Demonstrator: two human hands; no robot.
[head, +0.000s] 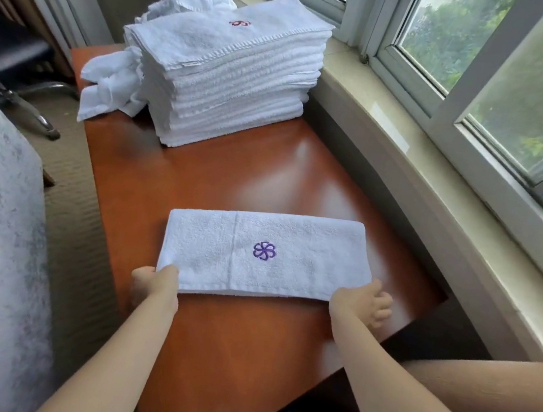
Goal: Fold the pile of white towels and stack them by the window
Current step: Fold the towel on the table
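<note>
Towel (264, 253) flat, long axis left-right

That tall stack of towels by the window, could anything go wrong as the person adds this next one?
The folded stack is tall and leans unevenly, so setting another on top could tip it. Both hands, left and right, pinch only the near edge of the folded towel, so lifting it may let the layers fall open. Unfolded towels crowd the stack's left side.

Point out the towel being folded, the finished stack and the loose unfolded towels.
Towel being folded (292, 243): head view, top face right of the purple logo.
Finished stack (236, 97): head view, front side.
Loose unfolded towels (113, 88): head view, crumpled heap left of the stack.
</note>
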